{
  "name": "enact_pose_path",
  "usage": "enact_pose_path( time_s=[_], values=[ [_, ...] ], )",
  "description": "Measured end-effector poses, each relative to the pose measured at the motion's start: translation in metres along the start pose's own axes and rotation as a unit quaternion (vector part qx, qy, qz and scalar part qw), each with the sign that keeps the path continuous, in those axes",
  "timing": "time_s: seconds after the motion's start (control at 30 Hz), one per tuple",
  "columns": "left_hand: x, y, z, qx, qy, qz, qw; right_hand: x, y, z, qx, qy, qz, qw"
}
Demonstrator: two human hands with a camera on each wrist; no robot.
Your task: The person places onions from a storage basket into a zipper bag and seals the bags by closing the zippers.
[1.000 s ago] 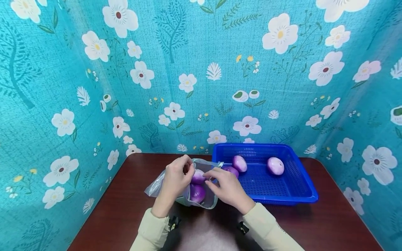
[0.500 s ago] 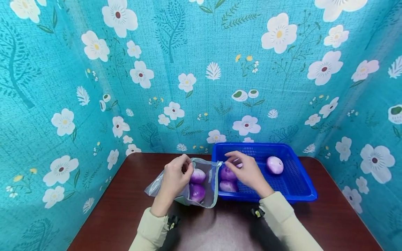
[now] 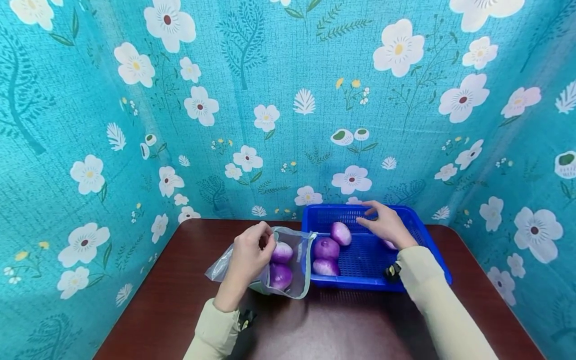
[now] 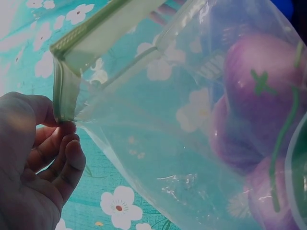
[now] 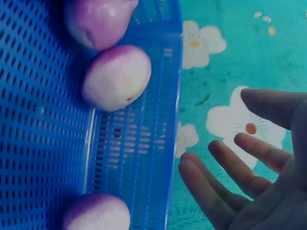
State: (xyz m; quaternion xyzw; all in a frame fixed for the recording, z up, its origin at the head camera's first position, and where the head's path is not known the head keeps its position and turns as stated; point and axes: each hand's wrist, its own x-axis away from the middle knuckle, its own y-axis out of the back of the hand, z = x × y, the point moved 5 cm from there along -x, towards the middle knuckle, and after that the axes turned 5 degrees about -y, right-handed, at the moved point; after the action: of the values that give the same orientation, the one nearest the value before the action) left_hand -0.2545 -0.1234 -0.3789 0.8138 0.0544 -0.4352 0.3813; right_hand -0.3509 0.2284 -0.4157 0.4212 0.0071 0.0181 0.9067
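Note:
My left hand [image 3: 263, 241] pinches the rim of a clear zip bag [image 3: 294, 280] and holds its mouth open toward the blue basket [image 3: 360, 285]. Two purple onions [image 3: 281, 253] lie inside the bag. In the left wrist view the fingers [image 4: 67, 158] grip the bag's green zipper corner [image 4: 60, 91], and the onions [image 4: 264, 96] show through the plastic. My right hand [image 3: 375, 220] hovers open over the basket's far right part, holding nothing. Several purple onions [image 3: 326, 248] lie in the basket; one [image 3: 389, 245] is mostly hidden under that hand. The right wrist view shows spread fingers [image 5: 225, 177] beside the basket wall [image 5: 134, 158].
The bag and basket stand on a dark brown table [image 3: 180, 295] enclosed on three sides by a teal flowered cloth [image 3: 288, 125]. The basket sits at the back right, against the cloth. Bare tabletop lies in front of it and at the left.
My right hand left the bag's mouth and moved right and away, across the basket to its far right side. The left hand kept its grip on the bag.

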Motion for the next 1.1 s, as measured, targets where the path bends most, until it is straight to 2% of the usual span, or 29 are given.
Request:
enact_pose_path(
  time_s=[0.17,0.3,0.4,0.6,0.83,1.1],
  values=[
    [0.0,0.001,0.0,-0.001,0.001,0.002,1.0,-0.018,-0.008,-0.008,-0.034,-0.04,0.02,0.998],
    [0.001,0.003,0.0,-0.003,0.004,0.001,1.0,-0.034,-0.025,-0.012,-0.061,-0.07,0.047,0.995],
    [0.001,0.004,0.001,-0.004,0.006,0.002,1.0,-0.042,-0.039,-0.015,-0.062,-0.077,0.065,0.993],
    [0.002,0.006,0.002,-0.003,0.005,0.0,1.0,-0.052,-0.065,-0.022,-0.107,-0.109,0.111,0.982],
    [0.001,0.006,0.002,-0.003,0.002,-0.003,1.0,-0.056,-0.081,-0.026,-0.114,-0.114,0.142,0.977],
    [0.0,0.006,0.002,0.001,0.007,-0.002,1.0,-0.06,-0.089,-0.028,-0.111,-0.107,0.14,0.978]
  ],
)
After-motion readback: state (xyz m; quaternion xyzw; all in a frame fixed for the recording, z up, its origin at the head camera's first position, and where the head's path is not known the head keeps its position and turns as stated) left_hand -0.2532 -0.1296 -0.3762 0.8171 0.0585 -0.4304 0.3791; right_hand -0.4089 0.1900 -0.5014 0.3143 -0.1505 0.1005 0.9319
